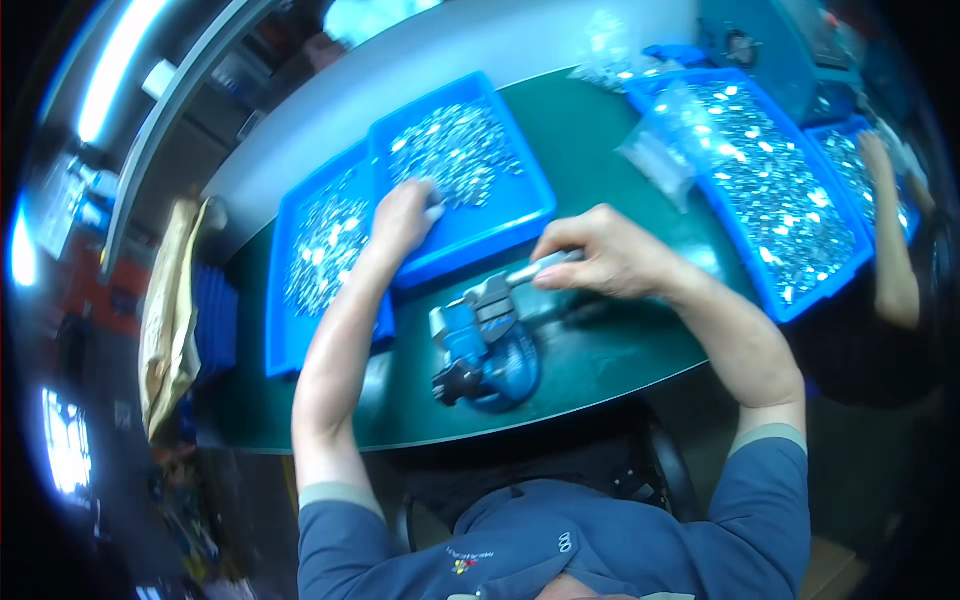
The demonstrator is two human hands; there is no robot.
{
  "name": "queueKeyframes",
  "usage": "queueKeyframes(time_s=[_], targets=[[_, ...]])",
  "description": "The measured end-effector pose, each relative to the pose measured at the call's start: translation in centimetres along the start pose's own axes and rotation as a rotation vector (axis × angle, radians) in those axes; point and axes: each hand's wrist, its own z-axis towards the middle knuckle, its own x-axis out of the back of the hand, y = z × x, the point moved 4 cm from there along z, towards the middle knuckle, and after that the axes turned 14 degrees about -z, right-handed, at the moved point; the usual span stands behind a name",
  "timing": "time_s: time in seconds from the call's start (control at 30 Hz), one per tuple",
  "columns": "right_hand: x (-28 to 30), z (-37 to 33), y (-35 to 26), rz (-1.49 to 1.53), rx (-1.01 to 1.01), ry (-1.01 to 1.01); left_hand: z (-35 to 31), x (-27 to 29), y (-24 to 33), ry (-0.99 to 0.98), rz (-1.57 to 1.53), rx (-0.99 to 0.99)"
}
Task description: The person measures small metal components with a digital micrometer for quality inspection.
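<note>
My left hand (404,218) is over the near-left part of a blue tray (535,205) holding a heap of small shiny metal parts (455,150). Its fingers are closed together, with a pale bit at the tips that I cannot make out. In front of me on the table stands a micrometer (490,305), clamped in a stand with a round blue base (515,375). My right hand (610,255) pinches the silvery barrel end of the micrometer between thumb and fingers. Whether anything sits in the micrometer's jaws is too blurred to tell.
A second blue tray (280,345) with metal parts lies left, partly under the first. At right stands a long blue bin (775,300) full of parts, with a clear plastic bag (660,165) beside it. Another person's arm (893,250) reaches over a further bin. The green table (640,335) curves nearby.
</note>
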Motion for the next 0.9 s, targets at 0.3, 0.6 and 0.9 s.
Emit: queueKeyframes(time_s=[0.3,0.6,0.9], targets=[[-0.7,0.0,-0.1,0.059,0.013,-0.018,-8.0,3.9,4.9,0.184,-0.813,0.097],[-0.3,0.2,-0.4,0.033,-0.083,-0.04,-14.6,2.6,8.4,0.136,-1.357,0.229],[-1.1,0.3,-0.1,0.063,-0.168,-0.061,-15.1,1.8,7.5,0.144,-1.411,0.24]])
